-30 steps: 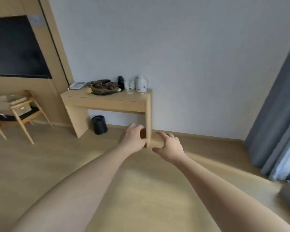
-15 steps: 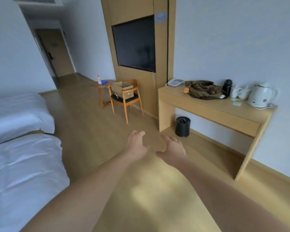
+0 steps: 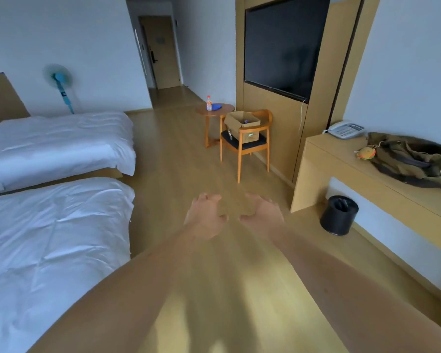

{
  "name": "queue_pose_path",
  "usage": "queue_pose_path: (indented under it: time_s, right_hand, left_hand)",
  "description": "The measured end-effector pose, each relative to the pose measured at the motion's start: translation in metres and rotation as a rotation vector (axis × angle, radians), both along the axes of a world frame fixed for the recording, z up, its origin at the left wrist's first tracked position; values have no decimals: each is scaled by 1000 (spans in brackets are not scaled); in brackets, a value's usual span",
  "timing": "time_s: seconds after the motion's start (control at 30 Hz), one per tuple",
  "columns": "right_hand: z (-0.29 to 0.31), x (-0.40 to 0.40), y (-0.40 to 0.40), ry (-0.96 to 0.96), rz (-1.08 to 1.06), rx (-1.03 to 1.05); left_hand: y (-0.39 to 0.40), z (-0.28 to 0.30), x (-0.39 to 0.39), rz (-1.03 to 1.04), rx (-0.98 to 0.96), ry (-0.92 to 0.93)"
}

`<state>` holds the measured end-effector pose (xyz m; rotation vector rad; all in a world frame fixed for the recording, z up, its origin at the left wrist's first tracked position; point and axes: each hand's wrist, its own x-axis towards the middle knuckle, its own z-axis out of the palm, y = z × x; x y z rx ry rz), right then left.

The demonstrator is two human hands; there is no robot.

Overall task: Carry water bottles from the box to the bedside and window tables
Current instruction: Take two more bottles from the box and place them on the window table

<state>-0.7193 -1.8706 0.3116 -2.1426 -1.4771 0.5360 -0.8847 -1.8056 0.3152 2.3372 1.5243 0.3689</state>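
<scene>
An open cardboard box (image 3: 243, 126) sits on the seat of a wooden chair (image 3: 250, 146) far ahead, by the TV wall; something blue shows inside it. A bottle (image 3: 209, 103) with an orange label stands on a small round wooden table (image 3: 215, 112) just behind the chair. My left hand (image 3: 204, 215) and my right hand (image 3: 261, 215) are stretched out in front of me over the floor, side by side, fingers loosely spread and holding nothing. Both are well short of the chair and box.
Two white beds (image 3: 54, 200) line the left side. A wooden desk (image 3: 367, 174) on the right carries a phone (image 3: 345, 129) and an olive bag (image 3: 413, 159), with a black bin (image 3: 339, 214) beneath. A blue fan (image 3: 59, 82) stands by the far wall. Wood floor runs between.
My view has swung left, from the desk and curtain to the room's length with the beds, chair and box. Both hands stay out in front, holding nothing.
</scene>
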Motion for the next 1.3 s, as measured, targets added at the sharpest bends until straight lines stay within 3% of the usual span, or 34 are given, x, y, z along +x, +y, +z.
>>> queue_pose_path:
  time_s: [0.3,0.73,1.3]
  right_hand:
    - [-28,0,201,-11,-20,-25]
    - [-16,4,476,-36,-120,-71]
    - [-35,188,840,2,-114,-63]
  left_hand:
    - [207,-24,-1,6,21,-56]
    - [499,-7,0,-61,-60,-64]
    - [851,-13,190,-91,-75,-21]
